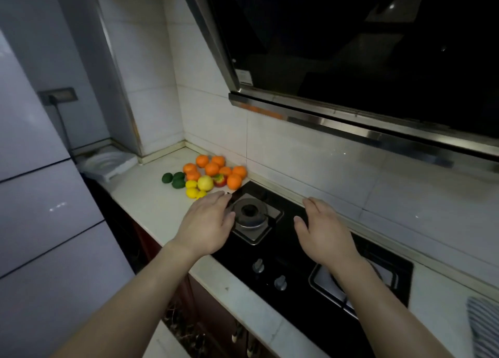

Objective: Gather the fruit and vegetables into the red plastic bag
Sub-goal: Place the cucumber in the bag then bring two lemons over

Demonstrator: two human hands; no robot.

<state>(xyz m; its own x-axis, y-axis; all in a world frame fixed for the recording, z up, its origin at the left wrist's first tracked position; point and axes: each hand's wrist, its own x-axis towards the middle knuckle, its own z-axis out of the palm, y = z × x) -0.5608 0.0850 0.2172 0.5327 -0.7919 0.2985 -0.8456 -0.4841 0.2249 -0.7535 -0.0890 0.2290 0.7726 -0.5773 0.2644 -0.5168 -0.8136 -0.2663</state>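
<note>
A pile of fruit lies on the white counter near the wall corner: several oranges [212, 169], a large yellow fruit [205, 182], small lemons [192, 193], a red apple [220, 180] and dark green fruits [174, 179]. My left hand [206, 224] hovers palm down with straight fingers just short of the lemons, over the hob's left edge. My right hand [322, 229] is held out flat over the black hob, holding nothing. No red plastic bag is in view.
A black glass gas hob [291, 260] with a burner [249, 213] and two knobs [270, 274] fills the counter's middle. An extractor hood [351, 60] hangs above. A fridge [40, 195] stands at left, a white tray [108, 163] behind it, a striped cloth [484, 328] at right.
</note>
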